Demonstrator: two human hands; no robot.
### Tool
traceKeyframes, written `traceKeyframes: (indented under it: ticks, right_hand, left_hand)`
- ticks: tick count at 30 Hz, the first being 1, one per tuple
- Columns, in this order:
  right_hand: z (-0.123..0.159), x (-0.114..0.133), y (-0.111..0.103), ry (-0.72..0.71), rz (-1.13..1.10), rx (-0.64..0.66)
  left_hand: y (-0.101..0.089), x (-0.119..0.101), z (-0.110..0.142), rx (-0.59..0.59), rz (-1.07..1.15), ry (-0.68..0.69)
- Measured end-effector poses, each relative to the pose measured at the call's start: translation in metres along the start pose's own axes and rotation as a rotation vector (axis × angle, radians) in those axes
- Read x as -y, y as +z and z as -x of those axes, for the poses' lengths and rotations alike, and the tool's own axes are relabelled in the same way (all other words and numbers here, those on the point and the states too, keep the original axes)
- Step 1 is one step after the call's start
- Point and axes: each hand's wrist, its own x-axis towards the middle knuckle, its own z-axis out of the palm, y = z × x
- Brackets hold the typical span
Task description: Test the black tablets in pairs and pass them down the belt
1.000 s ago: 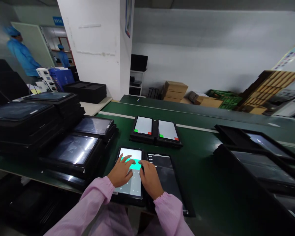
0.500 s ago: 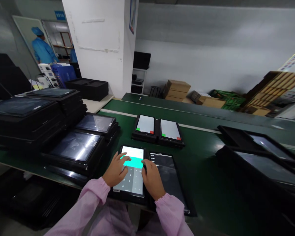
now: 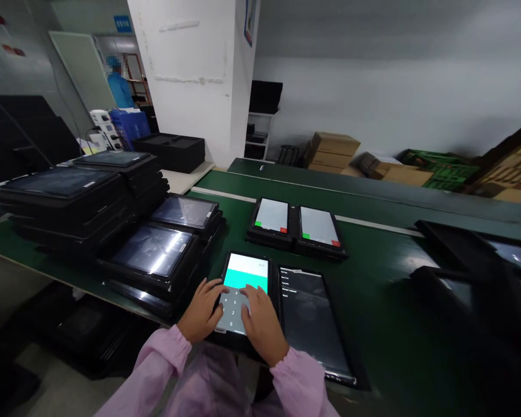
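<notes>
A tablet (image 3: 247, 262) lies in front of me, its lit screen showing a calculator keypad below a white and teal band. My left hand (image 3: 203, 310) rests over its left edge, fingers spread, with the fingertips at the keypad. Over the right half of the keypad is my right hand (image 3: 263, 324), fingers apart and bent, hiding several keys. Neither hand grips anything. Just to the right lies a second tablet (image 3: 310, 324) with a dark screen and a short text menu. Behind them, two tablets (image 3: 272, 215) (image 3: 319, 226) show white screens with green and red corners.
Black trays with tablets (image 3: 150, 249) are stacked on the left of the green table (image 3: 377, 301). More trays with tablets (image 3: 455, 289) stand at the right. Cardboard boxes (image 3: 334, 149) and a green crate (image 3: 443, 168) are at the back. A person in blue (image 3: 120, 87) stands near the doorway.
My view has turned a little left. My right hand has moved from the teal band's right edge down onto the keypad; my left hand has dropped lower. The person in blue has moved into the doorway.
</notes>
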Motion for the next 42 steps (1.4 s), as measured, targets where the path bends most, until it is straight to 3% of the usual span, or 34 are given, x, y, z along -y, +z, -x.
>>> traceKeyframes:
  ticks: [2,5,10,16,21,26,31,35,42]
  right_hand:
    - [-0.001,-0.013,-0.004,0.083,0.034,-0.069]
    - [-0.004,-0.028,-0.007,0.173,0.077,-0.098]
    - [-0.005,-0.029,-0.003,0.088,0.090,-0.060]
    - [-0.001,-0.028,-0.001,0.201,0.139,-0.102]
    - [-0.004,-0.023,-0.002,0.118,0.063,-0.032]
    - [0.007,-0.028,-0.020,0.195,-0.007,-0.106]
    - [0.026,-0.028,-0.036,0.193,-0.034,-0.065]
    - [0.032,-0.022,-0.035,0.132,-0.001,-0.026]
    - [0.029,-0.023,-0.031,0.143,0.022,-0.025]
  left_hand:
    - [0.004,0.002,0.001,-0.021,0.096,-0.046]
    - [0.014,0.009,0.003,-0.165,0.292,-0.176]
    - [0.032,0.026,0.005,-0.325,0.556,-0.401]
    - [0.035,0.029,0.005,-0.327,0.582,-0.398]
    - [0.033,0.025,0.003,-0.333,0.539,-0.397]
    - [0.031,0.023,0.002,-0.307,0.514,-0.391]
    - [0.031,0.022,0.002,-0.292,0.499,-0.383]
    - [0.032,0.022,0.003,-0.292,0.489,-0.373]
    - [0.031,0.021,0.004,-0.295,0.473,-0.363]
